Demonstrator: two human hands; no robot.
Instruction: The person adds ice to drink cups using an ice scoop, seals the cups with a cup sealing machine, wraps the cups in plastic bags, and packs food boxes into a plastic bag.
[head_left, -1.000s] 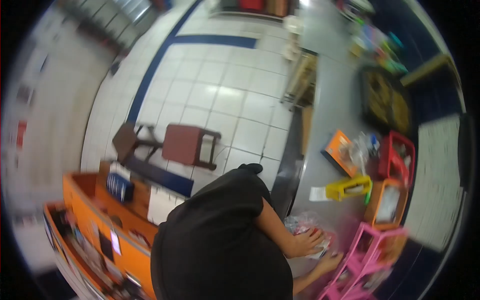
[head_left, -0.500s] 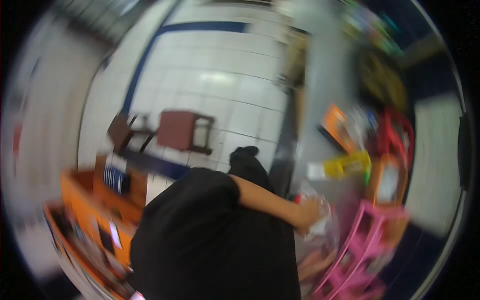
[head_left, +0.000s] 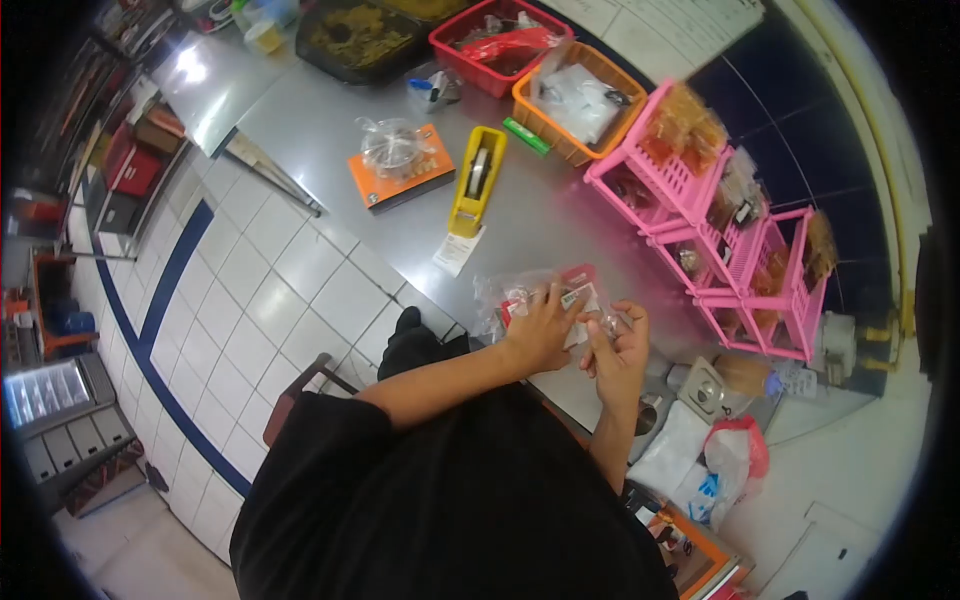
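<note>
A clear plastic bag (head_left: 492, 297) with red and white contents lies on the metal counter in front of me. My left hand (head_left: 541, 332) is over the bag, its fingers bent and gripping it. On the bag's right side, my right hand (head_left: 622, 358) has thumb and fingers curled together around what looks like the edge of the same plastic. Just beyond the bag are a white paper slip (head_left: 459, 250) and a yellow tape dispenser (head_left: 470, 200).
An orange box (head_left: 425, 180) carries a clear-wrapped item. Behind it stand a red basket (head_left: 490, 78), an orange basket (head_left: 575, 148) and a dark tray (head_left: 325, 60). Pink racks (head_left: 690, 235) with packets line the right side. Metal lids (head_left: 703, 388) and plastic bags (head_left: 735, 460) sit nearer my right arm.
My view has swung round, bringing the counter and pink racks toward the middle. Both hands now show clearly at the plastic bag; earlier they were blurred at the right side.
</note>
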